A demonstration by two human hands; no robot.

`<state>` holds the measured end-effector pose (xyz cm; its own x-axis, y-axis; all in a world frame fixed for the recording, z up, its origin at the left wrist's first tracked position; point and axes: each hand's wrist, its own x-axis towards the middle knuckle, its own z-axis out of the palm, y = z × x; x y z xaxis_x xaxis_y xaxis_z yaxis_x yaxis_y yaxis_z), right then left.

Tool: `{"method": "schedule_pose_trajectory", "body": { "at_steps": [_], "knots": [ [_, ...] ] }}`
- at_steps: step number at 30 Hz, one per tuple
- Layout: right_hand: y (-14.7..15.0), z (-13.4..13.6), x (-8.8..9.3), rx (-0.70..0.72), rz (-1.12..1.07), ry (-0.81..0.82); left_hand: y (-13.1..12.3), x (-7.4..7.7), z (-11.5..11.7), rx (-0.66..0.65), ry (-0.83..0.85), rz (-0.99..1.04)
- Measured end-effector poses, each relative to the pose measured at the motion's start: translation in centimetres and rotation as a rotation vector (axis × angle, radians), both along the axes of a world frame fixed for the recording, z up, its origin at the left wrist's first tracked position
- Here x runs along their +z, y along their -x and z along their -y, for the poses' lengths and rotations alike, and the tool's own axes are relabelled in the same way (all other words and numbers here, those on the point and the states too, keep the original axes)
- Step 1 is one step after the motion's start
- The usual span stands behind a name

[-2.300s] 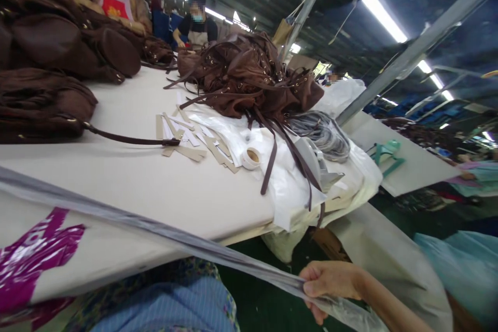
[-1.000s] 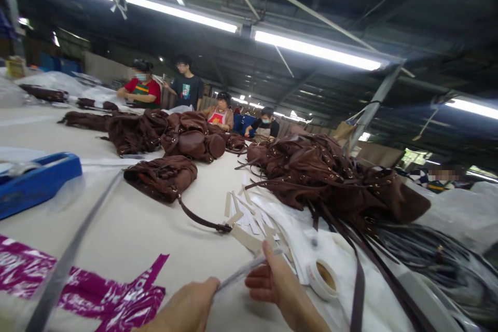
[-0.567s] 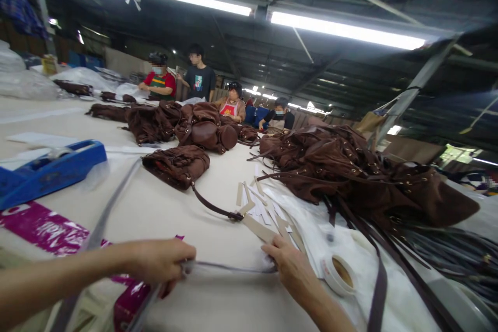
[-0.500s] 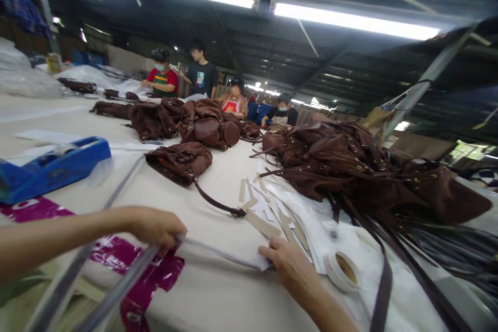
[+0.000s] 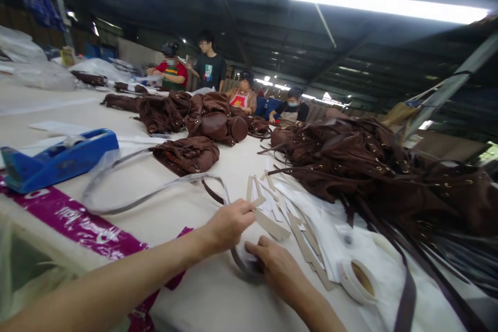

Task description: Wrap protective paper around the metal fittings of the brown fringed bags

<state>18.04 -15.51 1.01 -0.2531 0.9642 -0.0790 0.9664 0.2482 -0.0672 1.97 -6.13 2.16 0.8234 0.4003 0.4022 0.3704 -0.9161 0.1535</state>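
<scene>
A long, narrow strap (image 5: pixel 155 196) wrapped in cloudy clear plastic curves over the table from the left to both hands. My left hand (image 5: pixel 231 223) is closed on the strap, its fingers pinched together. Just below and to the right, my right hand (image 5: pixel 278 267) is closed on a bent part of the same strap, which is blurred by motion. A small brown drawstring bag (image 5: pixel 187 155) lies beyond the hands, with its own thin strap partly behind my left hand. Beige and white strips of card (image 5: pixel 272 223) lie scattered beside the hands.
A blue tape dispenser (image 5: pixel 62 158) stands at left, above purple printed plastic (image 5: pixel 93 233) along the table edge. A roll of tape (image 5: pixel 358 280) lies at right on white wrapping. Brown bags (image 5: pixel 342 161) are heaped behind it. Several people work across the table.
My left hand has moved right, close to my right hand. The strap stretched between them now bends by my right hand, and its trailing length loops on the table.
</scene>
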Motion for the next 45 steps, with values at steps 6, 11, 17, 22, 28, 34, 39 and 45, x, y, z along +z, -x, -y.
{"method": "schedule_pose_trajectory", "body": {
  "at_steps": [6,11,17,22,28,34,39,45],
  "knots": [
    [-0.4,-0.6,0.8,0.044,0.104,0.040,1.9,-2.0,3.1,-0.117,0.483,0.078],
    [-0.6,-1.3,-0.1,0.089,0.136,-0.003,-0.3,-2.2,3.9,0.026,0.473,-0.020],
    [-0.3,0.5,0.2,-0.143,-0.003,-0.226,-1.8,-3.4,4.5,0.152,0.360,-0.109],
    [0.3,3.1,0.4,-0.366,-0.385,-0.116,-1.9,-4.0,4.8,0.169,0.303,-0.138],
    [1.3,1.3,0.4,-0.523,-0.297,-0.029,-1.9,-4.8,5.2,0.110,0.216,-0.073],
    [1.8,0.6,1.0,-0.562,-0.189,-0.029,-1.6,-4.8,5.3,0.000,0.154,-0.035],
    [1.5,1.7,1.3,-0.494,-0.207,-0.020,0.3,-4.1,4.6,-0.278,0.134,-0.069],
    [0.1,2.2,1.2,-0.263,-0.313,0.029,1.4,-4.3,4.2,-0.455,0.060,-0.084]
  ]
}}
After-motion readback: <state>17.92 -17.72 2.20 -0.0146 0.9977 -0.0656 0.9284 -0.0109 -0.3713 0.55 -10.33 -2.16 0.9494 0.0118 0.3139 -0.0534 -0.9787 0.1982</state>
